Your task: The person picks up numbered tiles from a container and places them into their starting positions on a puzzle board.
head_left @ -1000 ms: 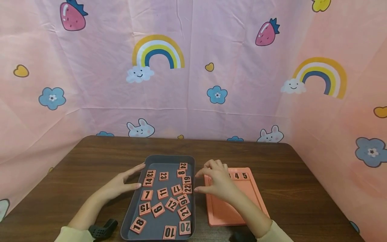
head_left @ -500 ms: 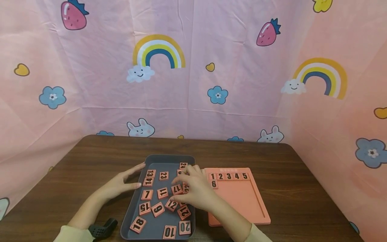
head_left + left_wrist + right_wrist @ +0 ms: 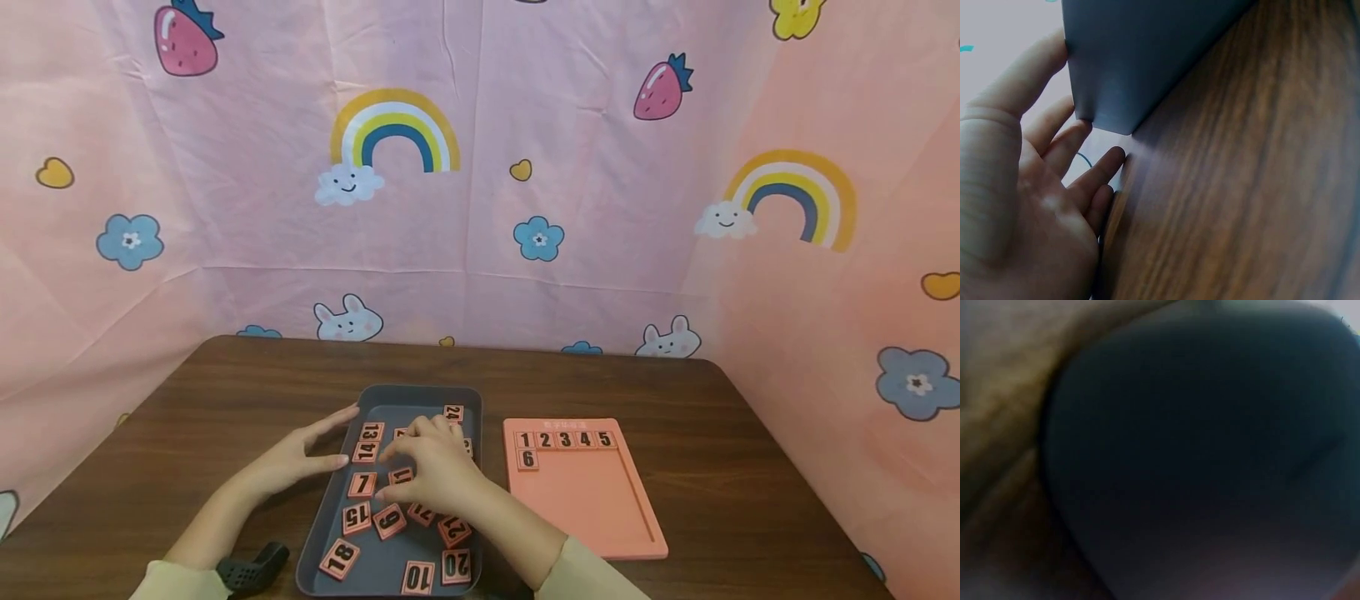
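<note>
The grey tray holds several loose orange number tiles. My left hand lies at its left side, fingers extended; in the left wrist view the thumb and fingertips touch the outside of the tray wall. Over the middle of the tray hovers my right hand, thumb and fingers spread apart, with nothing seen between them. Its fingertips are near the 7 tile and the 11 tile. Some tiles are hidden beneath that hand. A dark, blurred shape fills most of the right wrist view.
Right of the tray lies an orange board, tiles 1 to 5 along its top row and the 6 tile below the 1. A black curved object is by my left wrist. Patterned cloth hangs behind the brown table.
My right hand has moved left from beside the orange board, over the tray's right side, to its middle. The board's tiles have come into full sight. My left hand stays at the tray.
</note>
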A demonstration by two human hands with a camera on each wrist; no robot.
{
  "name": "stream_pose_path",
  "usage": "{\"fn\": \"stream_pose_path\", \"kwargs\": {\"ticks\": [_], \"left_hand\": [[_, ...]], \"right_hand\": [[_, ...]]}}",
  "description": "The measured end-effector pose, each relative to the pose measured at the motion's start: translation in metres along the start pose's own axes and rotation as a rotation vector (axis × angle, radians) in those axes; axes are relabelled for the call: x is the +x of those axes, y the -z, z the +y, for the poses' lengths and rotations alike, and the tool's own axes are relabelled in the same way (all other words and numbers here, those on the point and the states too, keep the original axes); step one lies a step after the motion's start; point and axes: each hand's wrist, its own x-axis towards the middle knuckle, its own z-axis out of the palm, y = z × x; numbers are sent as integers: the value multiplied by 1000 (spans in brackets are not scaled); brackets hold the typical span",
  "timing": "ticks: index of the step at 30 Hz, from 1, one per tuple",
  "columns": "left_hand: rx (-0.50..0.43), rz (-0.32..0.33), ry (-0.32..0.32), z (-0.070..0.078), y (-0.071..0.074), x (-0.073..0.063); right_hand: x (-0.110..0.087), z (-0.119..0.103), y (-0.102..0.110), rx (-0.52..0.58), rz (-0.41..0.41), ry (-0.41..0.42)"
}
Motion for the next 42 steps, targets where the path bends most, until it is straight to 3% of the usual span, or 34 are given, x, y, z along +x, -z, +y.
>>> {"fn": "stream_pose_path", "kwargs": {"ticks": [7, 14, 33, 42], "left_hand": [[-7, -6, 14, 0, 0, -1], [8, -5, 20, 1, 0, -2], [-1, -1, 2, -1, 1, -1], [11, 12, 19, -1, 0, 0]], "right_hand": [[18, 4, -16, -74, -72, -17], [23, 8, -28, -130, -135, -32], [30, 11, -43, -171, -101, 7], [25, 9, -30, -157, -70, 15]]}}
